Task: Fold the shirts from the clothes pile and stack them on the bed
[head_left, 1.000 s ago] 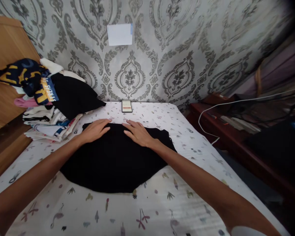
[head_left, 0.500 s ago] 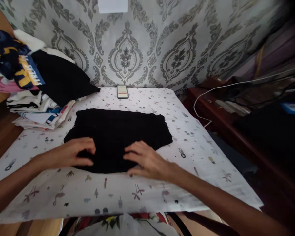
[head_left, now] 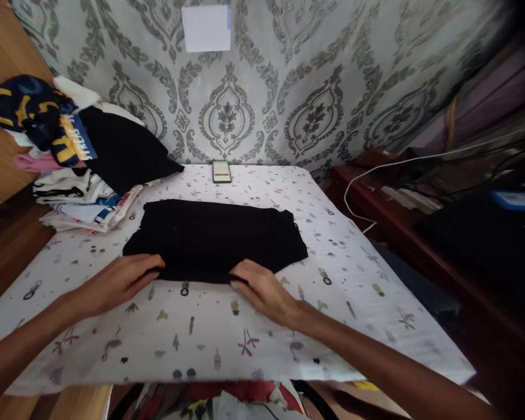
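Note:
A black cloth, partly folded, lies flat on the white patterned table cover. Its near edge is pinched at two places. My left hand grips the near left part between thumb and fingers. Farther right, my right hand has its fingers closed on the same near edge. Between the two hands the edge runs nearly straight.
Folded clothes are stacked at the left, with a black garment and a navy and yellow one on top. A small card-like item lies by the wall. Right stands a dark red desk with a white cable.
Both hands have closed on the cloth's near edge, which now lies farther from the table's front edge. The view has tilted up slightly.

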Demonstrator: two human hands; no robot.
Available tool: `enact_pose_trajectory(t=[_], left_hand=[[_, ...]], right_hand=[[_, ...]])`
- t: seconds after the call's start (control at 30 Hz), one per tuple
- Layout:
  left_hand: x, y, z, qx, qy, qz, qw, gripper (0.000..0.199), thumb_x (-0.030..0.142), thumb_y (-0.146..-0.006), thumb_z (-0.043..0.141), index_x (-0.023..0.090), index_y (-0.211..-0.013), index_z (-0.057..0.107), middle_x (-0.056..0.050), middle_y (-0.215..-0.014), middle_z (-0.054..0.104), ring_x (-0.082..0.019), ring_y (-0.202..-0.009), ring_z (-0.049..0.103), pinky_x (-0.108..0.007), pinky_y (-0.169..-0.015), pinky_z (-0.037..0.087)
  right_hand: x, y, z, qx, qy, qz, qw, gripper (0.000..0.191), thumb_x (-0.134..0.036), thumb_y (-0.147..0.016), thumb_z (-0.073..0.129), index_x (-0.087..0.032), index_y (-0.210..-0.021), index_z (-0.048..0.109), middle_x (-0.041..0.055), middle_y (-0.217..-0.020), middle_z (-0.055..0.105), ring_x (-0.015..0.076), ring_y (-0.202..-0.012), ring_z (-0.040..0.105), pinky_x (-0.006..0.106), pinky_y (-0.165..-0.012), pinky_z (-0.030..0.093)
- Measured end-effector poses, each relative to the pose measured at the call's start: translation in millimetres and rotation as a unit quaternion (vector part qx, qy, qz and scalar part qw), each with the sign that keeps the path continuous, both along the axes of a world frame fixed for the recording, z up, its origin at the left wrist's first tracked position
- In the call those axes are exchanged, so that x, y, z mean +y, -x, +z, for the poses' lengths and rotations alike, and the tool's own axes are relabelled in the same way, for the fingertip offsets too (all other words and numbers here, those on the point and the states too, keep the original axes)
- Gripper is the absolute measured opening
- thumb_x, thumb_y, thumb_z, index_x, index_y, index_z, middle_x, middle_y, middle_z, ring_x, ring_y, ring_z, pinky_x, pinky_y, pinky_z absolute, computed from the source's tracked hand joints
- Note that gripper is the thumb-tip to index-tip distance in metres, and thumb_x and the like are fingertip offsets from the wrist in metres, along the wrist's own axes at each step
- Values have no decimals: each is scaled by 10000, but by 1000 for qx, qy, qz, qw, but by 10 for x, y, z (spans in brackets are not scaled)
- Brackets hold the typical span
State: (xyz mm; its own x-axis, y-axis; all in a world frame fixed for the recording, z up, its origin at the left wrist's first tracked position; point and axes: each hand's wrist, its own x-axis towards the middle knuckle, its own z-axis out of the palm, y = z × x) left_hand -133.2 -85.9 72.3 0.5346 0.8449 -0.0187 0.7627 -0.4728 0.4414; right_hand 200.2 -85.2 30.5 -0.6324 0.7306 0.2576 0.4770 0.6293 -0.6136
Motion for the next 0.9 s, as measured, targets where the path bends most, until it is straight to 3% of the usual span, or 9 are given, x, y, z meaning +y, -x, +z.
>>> enact_pose_trajectory(t=[0.13, 0.3, 0.47, 0.57, 0.67, 0.77, 0.9], left_hand=[[403, -10, 14, -22, 29, 62, 997, 352, 506, -955, 413, 232, -1018, 624, -23, -948, 696, -187, -812, 627, -270, -721, 477], [786, 19, -166, -12, 80, 69, 994, 371, 538, -881, 472, 200, -864, 622, -5, -762, 631, -171, -714, 569, -267, -677, 436], [721, 183, -77, 17, 146, 75, 986, 440, 610, -863, 496, 211, -955, 656, -17, -845, 661, -187, -774, 604, -260, -682, 447], [637, 366, -26, -22, 190, 97, 977, 440, 617, -810, 575, 231, -1007, 653, -27, -953, 679, -209, -877, 627, -267, -743, 473], [582, 553, -34, -60, 225, 124, 965, 391, 600, -772, 623, 223, -876, 632, -8, -811, 628, -181, -761, 586, -251, -662, 453], [541, 643, -58, -116, 204, 182, 955, 376, 591, -768, 641, 220, -816, 600, 15, -731, 549, -152, -687, 504, -240, -615, 408], [513, 579, -149, -207, 117, 238, 942, 427, 635, -773, 601, 211, -762, 554, 24, -709, 506, -148, -687, 467, -252, -642, 403]], right_hand=[[332, 79, 53, -31, 71, -109, 991, 203, -290, -995, 426, -225, -834, 530, -30, -653, 501, 139, -573, 472, 285, -558, 358], [572, 204, -50, -122, 38, -170, 977, 176, -287, -966, 456, -218, -837, 553, -23, -580, 457, 152, -531, 462, 302, -531, 281], [563, 200, -94, -141, 15, -177, 974, 199, -320, -987, 443, -206, -890, 575, -17, -595, 504, 135, -523, 472, 284, -514, 275], [551, 184, -112, -153, 6, -185, 971, 191, -318, -986, 448, -197, -929, 585, -2, -643, 562, 138, -562, 502, 277, -529, 278], [540, 183, -144, -151, -10, -189, 970, 180, -310, -976, 454, -201, -949, 595, 15, -702, 614, 150, -611, 535, 275, -550, 288], [528, 184, -177, -142, -19, -191, 971, 175, -304, -968, 458, -210, -944, 604, 13, -726, 637, 149, -623, 544, 274, -563, 297], [524, 174, -204, -128, -25, -195, 972, 180, -299, -955, 464, -212, -933, 620, 8, -713, 638, 145, -611, 541, 275, -563, 304]])
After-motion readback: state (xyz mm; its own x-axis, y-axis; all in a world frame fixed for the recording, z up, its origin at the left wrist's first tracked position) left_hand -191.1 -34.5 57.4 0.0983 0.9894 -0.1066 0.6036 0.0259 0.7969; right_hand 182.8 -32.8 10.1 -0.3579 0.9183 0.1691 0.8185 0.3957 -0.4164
